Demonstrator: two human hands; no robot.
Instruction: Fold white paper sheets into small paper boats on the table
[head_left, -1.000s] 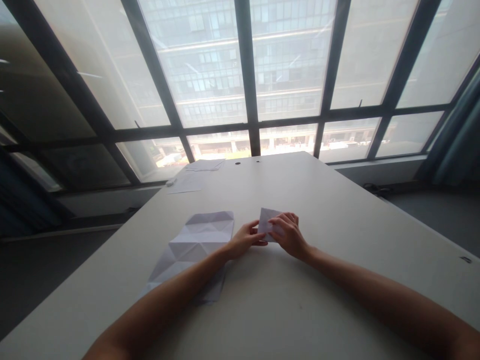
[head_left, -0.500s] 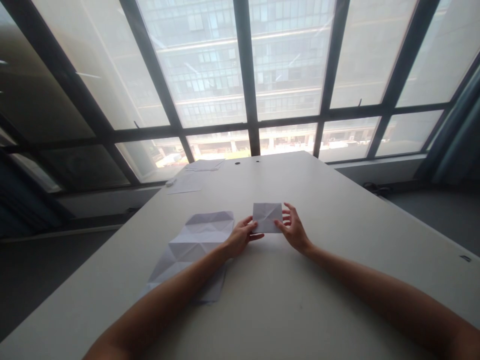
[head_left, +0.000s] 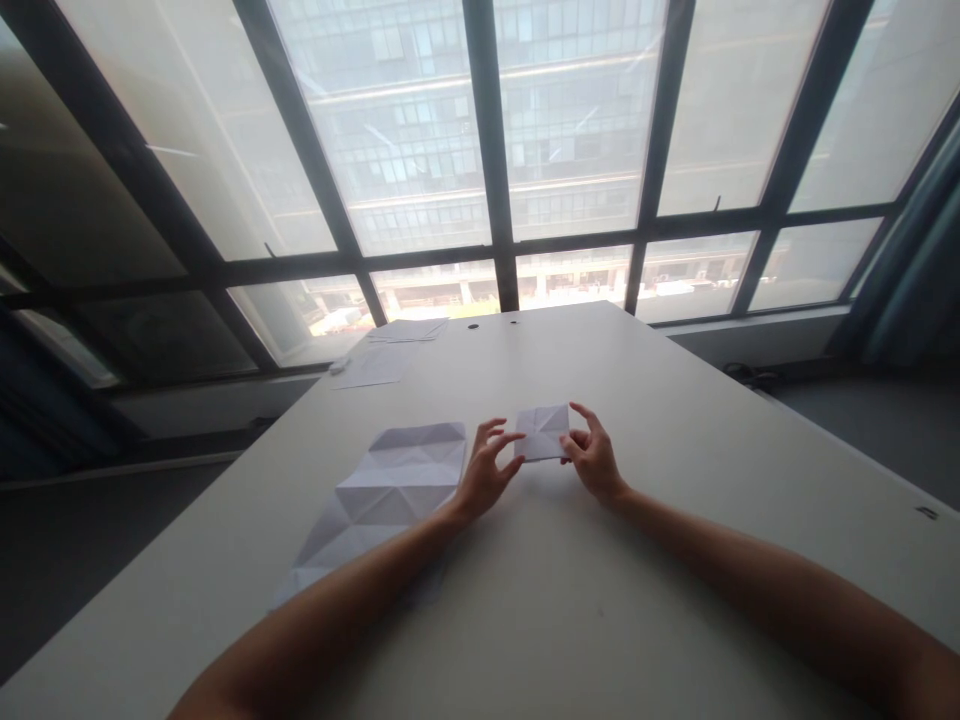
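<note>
A small square of folded white paper [head_left: 541, 434] with creases meeting near its middle is held just above the table. My right hand [head_left: 595, 462] pinches its right edge, thumb on the near face and the index finger raised by the upper corner. At the left edge, my left hand [head_left: 484, 475] has its fingers spread, with thumb and index fingertips beside or lightly touching the paper. Left of that hand lies a larger creased white sheet [head_left: 401, 470], partly hidden by my left forearm.
The white table [head_left: 675, 620] stretches toward the windows. Loose white sheets [head_left: 379, 365] lie at its far left, with a small white object [head_left: 339, 367] beside them. A round dark hole [head_left: 473, 326] sits near the far edge.
The folded paper has shifted slightly right and now shows a different crease pattern. My left hand has loosened from its left side and spread its fingers; my right hand still grips it.
</note>
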